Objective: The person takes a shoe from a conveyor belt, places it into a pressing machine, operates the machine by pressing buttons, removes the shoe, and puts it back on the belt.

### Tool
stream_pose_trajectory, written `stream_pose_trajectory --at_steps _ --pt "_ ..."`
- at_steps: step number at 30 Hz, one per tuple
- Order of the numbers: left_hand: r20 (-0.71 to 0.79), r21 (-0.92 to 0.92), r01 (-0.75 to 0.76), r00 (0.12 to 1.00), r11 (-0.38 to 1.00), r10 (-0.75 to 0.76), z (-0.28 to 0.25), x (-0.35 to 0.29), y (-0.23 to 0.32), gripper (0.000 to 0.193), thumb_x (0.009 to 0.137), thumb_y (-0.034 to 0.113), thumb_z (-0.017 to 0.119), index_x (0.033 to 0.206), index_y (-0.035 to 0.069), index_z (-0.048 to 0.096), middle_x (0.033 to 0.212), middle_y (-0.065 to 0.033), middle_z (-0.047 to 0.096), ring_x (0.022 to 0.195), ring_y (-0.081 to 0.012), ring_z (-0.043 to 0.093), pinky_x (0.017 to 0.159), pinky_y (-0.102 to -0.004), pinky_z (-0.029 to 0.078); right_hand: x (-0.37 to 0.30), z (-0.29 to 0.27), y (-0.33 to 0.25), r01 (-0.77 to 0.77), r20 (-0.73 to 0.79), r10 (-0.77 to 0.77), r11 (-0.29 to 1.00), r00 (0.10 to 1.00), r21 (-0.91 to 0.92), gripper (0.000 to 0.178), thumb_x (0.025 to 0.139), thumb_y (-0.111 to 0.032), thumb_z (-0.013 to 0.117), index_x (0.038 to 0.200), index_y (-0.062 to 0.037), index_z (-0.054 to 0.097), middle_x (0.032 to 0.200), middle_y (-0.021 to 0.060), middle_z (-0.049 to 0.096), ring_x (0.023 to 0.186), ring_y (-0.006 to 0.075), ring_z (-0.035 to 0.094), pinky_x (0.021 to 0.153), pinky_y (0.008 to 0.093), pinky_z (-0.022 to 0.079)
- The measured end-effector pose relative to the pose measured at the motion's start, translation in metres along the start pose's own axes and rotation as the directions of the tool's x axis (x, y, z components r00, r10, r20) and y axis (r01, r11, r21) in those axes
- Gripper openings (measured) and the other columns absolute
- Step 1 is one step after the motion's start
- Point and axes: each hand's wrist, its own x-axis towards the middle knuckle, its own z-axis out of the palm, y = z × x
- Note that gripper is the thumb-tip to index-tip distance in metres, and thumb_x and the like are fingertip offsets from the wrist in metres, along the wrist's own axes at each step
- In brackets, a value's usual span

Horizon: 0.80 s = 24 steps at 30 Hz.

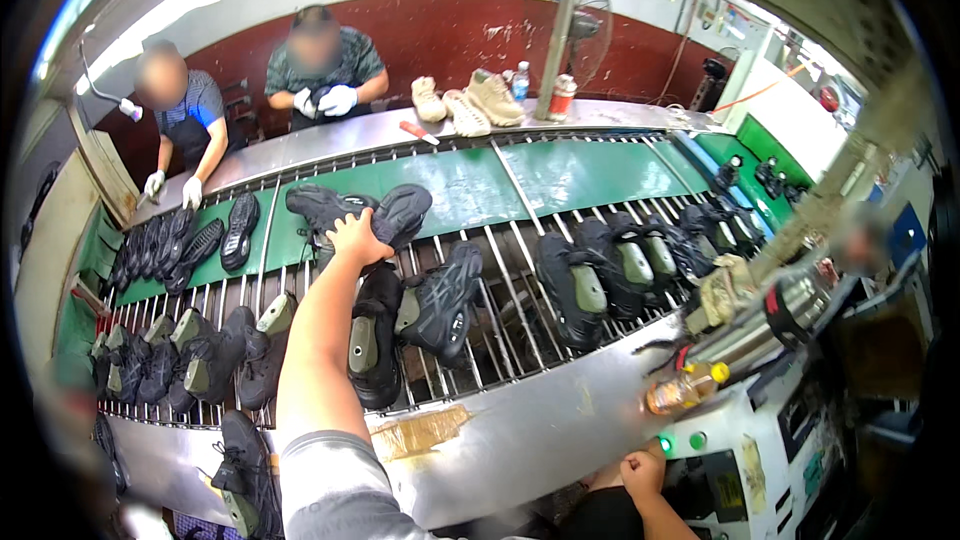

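My left arm reaches across the roller conveyor to the green belt (490, 180). My left hand (360, 238) is closed over the edge of a black shoe sole (403, 212), and another dark sole (318, 204) lies against it on the left. Just below the hand, a black shoe (375, 340) and a second one (445, 302) rest on the metal rollers, with olive-grey pieces at their openings. Low on the right, my right hand (643, 473) is curled into a fist beside a machine panel with a lit green button (666, 445); nothing shows in it.
More black shoes (575, 290) line the rollers on both sides. One shoe (247, 470) stands on the near metal ledge (520, 440), and a yellow-capped bottle (685, 390) lies at its right end. Across the conveyor, two gloved people work beside tan boots (495, 98).
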Motion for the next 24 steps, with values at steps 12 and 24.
stream_pose_trajectory --at_steps 12,24 --pt "0.056 0.462 -0.66 0.688 0.593 0.723 -0.179 -0.274 0.111 0.076 0.049 0.039 0.08 0.116 0.011 0.058 0.125 -0.0218 0.05 0.125 -0.0418 0.041 0.106 -0.0633 0.027 -0.02 -0.101 -0.192 0.602 0.062 -0.621 0.776 0.781 0.188 0.079 0.069 -0.024 0.074 0.138 -0.0029 0.043 0.134 0.0188 0.05 0.125 0.0357 0.047 0.106 0.0469 0.036" --pt "0.179 -0.275 -0.961 -0.048 0.003 0.983 -0.196 -0.513 0.265 0.043 0.052 0.034 0.08 0.084 0.01 0.063 0.115 -0.018 0.054 0.119 -0.038 0.047 0.107 -0.0544 0.031 -0.056 -0.282 -0.181 0.37 0.46 -0.411 0.911 0.787 0.181 0.119 0.057 -0.029 0.081 0.153 -0.0076 0.014 0.105 0.0191 0.064 0.097 0.039 0.062 0.085 0.0459 0.048"
